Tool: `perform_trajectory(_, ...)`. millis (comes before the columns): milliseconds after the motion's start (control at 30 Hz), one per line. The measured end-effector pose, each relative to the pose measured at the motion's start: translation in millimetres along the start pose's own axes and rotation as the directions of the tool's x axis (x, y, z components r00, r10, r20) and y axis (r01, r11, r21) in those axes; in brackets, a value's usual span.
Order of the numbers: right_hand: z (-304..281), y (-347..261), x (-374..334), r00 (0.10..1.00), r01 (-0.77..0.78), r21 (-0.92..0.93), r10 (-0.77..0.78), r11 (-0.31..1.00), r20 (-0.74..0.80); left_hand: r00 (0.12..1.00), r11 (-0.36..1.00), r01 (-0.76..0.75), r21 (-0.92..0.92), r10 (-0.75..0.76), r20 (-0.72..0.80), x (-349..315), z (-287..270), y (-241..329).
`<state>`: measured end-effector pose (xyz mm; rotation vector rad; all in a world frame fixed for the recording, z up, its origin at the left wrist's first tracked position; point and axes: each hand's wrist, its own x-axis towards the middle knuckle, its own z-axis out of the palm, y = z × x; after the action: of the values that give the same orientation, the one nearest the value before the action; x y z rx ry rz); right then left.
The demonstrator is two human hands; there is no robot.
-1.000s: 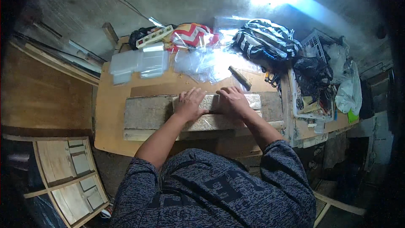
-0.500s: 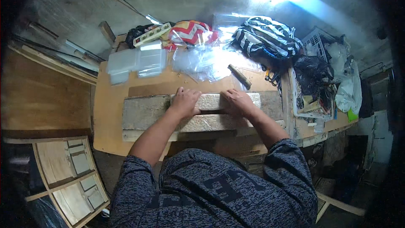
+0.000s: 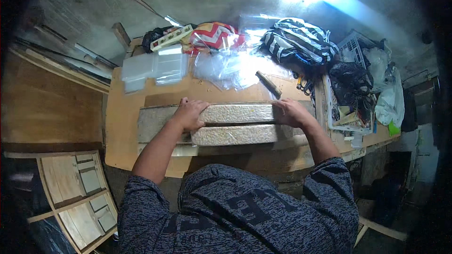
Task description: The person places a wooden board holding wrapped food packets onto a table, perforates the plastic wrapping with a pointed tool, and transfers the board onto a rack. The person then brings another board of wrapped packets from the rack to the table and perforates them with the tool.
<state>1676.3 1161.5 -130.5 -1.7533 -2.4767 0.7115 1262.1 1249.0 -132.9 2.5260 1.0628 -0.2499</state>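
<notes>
Two long, pale, grainy slabs that look like tempeh in clear wrap lie side by side on a worn grey wooden board [image 3: 153,124]. My left hand [image 3: 190,114] grips the left end of the far tempeh slab [image 3: 238,113], its fingers over the far edge and the thumb on the near side. At the opposite end my right hand [image 3: 293,112] holds the same slab, with part of its fingers hidden. The near tempeh slab [image 3: 235,135] lies just in front, a narrow dark gap between the two.
Behind the board lie a dark stick-like tool [image 3: 268,84], clear plastic sheets [image 3: 214,68] and stacked plastic pieces [image 3: 168,68]. A power strip [image 3: 170,38] and a striped black-and-white bag [image 3: 299,42] are at the back. A filled white crate [image 3: 329,108] stands at right.
My hands have spread apart, the left one moving left and the right one moving right, to the ends of the far slab. More of both slabs shows between them.
</notes>
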Motion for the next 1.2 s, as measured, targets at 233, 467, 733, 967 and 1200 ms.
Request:
perform_trajectory(233, -20.8, -54.0, -35.8, 1.000, 0.011, -0.055, -0.010, 0.998, 0.015, 0.982, 0.982, -0.037, -0.184, 0.001, -0.189, -65.0, -5.9, 36.3)
perform_trajectory(467, 30.5, -62.3, -46.8, 0.980, 0.066, -0.076, -0.079, 0.995, -0.180, 0.983, 0.995, -0.014, -0.095, -0.004, -0.183, -85.3, 29.5, 46.8)
perform_trajectory(733, 52.8, -68.9, -73.7, 0.954, -0.057, -0.184, -0.001, 0.981, -0.299, 0.946, 0.940, 0.124, -0.318, -0.209, -0.248, -110.3, 33.8, 59.3)
perform_trajectory(967, 60.9, -46.6, -80.2, 0.810, -0.259, 0.431, 0.437, 0.864, -0.390, 0.874, 0.512, -0.161, -0.844, -0.323, -0.363, -89.0, 68.5, 40.0)
perform_trajectory(1200, 39.1, -67.0, -55.9, 0.846, -0.230, 0.076, 0.238, 0.970, -0.478, 0.865, 0.912, 0.090, -0.400, -0.270, -0.422, -69.7, 35.0, 52.4)
